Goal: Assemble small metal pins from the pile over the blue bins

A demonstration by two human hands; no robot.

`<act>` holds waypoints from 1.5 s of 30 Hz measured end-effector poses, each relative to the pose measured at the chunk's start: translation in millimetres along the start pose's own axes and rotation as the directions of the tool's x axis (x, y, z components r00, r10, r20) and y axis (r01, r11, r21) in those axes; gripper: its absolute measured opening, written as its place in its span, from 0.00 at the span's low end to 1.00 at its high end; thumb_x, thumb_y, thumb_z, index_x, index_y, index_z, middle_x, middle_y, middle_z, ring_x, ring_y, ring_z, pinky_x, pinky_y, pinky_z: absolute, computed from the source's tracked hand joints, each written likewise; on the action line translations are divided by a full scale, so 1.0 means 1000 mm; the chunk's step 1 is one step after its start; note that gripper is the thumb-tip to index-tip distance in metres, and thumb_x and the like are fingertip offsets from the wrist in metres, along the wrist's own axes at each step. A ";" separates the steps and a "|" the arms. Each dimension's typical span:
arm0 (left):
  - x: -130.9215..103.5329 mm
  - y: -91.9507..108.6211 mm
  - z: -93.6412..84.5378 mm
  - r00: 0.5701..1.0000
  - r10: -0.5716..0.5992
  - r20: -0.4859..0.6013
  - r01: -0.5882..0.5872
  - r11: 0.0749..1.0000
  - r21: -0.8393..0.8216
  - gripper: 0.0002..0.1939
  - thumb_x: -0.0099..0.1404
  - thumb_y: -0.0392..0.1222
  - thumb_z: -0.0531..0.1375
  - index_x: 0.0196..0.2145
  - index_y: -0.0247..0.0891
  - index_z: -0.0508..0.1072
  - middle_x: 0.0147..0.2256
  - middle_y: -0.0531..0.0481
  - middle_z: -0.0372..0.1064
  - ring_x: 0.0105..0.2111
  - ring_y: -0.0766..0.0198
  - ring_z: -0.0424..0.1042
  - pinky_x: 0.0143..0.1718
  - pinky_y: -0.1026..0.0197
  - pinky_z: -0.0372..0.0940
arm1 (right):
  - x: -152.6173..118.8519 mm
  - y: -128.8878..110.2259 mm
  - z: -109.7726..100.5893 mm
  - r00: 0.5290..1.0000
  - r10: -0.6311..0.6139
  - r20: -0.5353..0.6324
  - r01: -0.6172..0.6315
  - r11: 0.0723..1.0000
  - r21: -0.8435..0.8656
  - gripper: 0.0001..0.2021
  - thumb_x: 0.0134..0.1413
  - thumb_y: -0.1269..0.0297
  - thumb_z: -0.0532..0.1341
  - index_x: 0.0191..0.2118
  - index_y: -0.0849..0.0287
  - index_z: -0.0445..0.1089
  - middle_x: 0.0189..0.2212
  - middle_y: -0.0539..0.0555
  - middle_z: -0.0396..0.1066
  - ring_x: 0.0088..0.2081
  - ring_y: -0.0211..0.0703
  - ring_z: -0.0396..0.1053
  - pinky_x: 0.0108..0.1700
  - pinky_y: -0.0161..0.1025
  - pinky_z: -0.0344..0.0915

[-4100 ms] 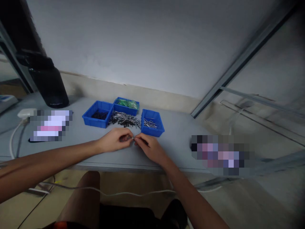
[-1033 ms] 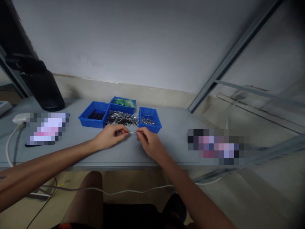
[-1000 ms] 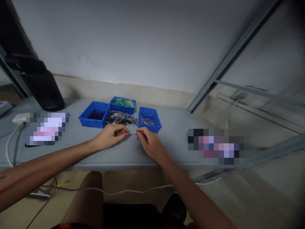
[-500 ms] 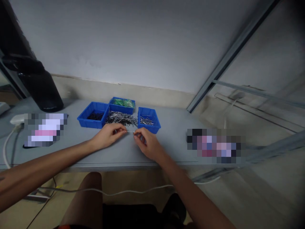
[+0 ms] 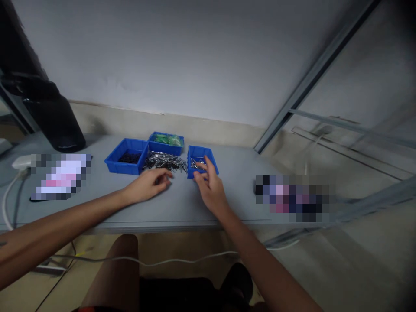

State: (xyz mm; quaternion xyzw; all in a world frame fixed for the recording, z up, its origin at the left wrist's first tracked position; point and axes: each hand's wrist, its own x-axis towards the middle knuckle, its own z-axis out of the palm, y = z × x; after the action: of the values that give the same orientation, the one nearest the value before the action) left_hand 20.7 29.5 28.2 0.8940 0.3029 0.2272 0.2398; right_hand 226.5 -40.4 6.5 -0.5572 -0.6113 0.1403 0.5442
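My left hand (image 5: 150, 184) rests on the grey table (image 5: 175, 208), fingers curled and apart, with nothing visible between them. It is just in front of a loose pile of thin metal pins (image 5: 164, 160). Over the front of the right blue bin (image 5: 192, 151) is my right hand (image 5: 211, 186), its fingers spread. Some metal pieces (image 5: 195, 163) lie in that bin, partly hidden by the fingers. The left blue bin (image 5: 112, 167) holds small dark parts (image 5: 130, 157). Green pieces (image 5: 167, 139) fill the rear blue bin (image 5: 165, 151).
A black bottle (image 5: 58, 121) stands at the back left. Near it lie a white plug with a cable (image 5: 22, 162) and a blurred-out phone-like object (image 5: 63, 175). Another blurred object (image 5: 289, 195) is at the right. A metal frame post (image 5: 292, 102) rises behind it.
My right hand has moved right, from beside my left hand to the right bin, and its fingers have opened. The thin pin between the hands is gone from there. My left hand has barely moved.
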 end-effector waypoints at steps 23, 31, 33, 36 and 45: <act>0.004 -0.011 0.004 0.999 -0.004 -0.049 0.030 0.841 0.540 0.12 0.65 0.34 0.50 0.41 0.32 0.72 0.39 0.40 0.68 0.42 0.52 0.67 0.46 0.52 0.64 | -0.006 -0.007 0.004 0.862 -0.191 0.469 0.348 0.897 -0.273 0.08 0.60 0.68 0.55 0.40 0.59 0.70 0.37 0.55 0.74 0.38 0.41 0.70 0.42 0.39 0.64; 0.014 0.007 -0.002 0.995 -0.091 0.044 0.033 0.702 0.712 0.11 0.68 0.36 0.49 0.43 0.32 0.69 0.40 0.41 0.71 0.42 0.54 0.71 0.41 0.56 0.66 | -0.006 -0.006 0.005 0.853 -0.194 0.485 0.361 0.889 -0.281 0.07 0.59 0.70 0.56 0.40 0.61 0.71 0.36 0.56 0.73 0.38 0.41 0.70 0.42 0.38 0.63; 0.018 0.009 -0.002 0.994 -0.104 0.035 0.048 0.701 0.711 0.11 0.69 0.38 0.50 0.42 0.32 0.70 0.38 0.40 0.71 0.40 0.53 0.72 0.40 0.55 0.67 | -0.006 -0.005 0.005 0.852 -0.193 0.487 0.365 0.885 -0.288 0.07 0.60 0.69 0.55 0.40 0.60 0.71 0.36 0.55 0.73 0.39 0.41 0.70 0.43 0.38 0.63; 0.022 0.005 -0.001 0.995 -0.096 0.023 0.052 0.711 0.701 0.12 0.69 0.39 0.50 0.39 0.31 0.71 0.37 0.40 0.72 0.39 0.53 0.73 0.39 0.55 0.67 | -0.006 -0.005 0.005 0.851 -0.194 0.488 0.371 0.880 -0.297 0.07 0.60 0.69 0.55 0.40 0.60 0.71 0.36 0.55 0.74 0.39 0.41 0.70 0.43 0.38 0.63; 0.015 -0.004 -0.008 0.997 -0.039 -0.071 0.074 0.797 0.600 0.10 0.67 0.35 0.51 0.35 0.32 0.72 0.34 0.42 0.71 0.36 0.55 0.72 0.39 0.56 0.66 | -0.006 -0.006 0.005 0.854 -0.198 0.481 0.367 0.885 -0.286 0.07 0.60 0.69 0.55 0.40 0.59 0.70 0.36 0.55 0.73 0.39 0.41 0.70 0.43 0.39 0.63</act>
State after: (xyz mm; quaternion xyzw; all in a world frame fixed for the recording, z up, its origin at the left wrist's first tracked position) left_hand 25.7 44.8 35.6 0.9079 0.3922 0.1364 -0.0579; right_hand 217.5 -45.6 6.3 -0.5050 -0.8095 0.0620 0.2930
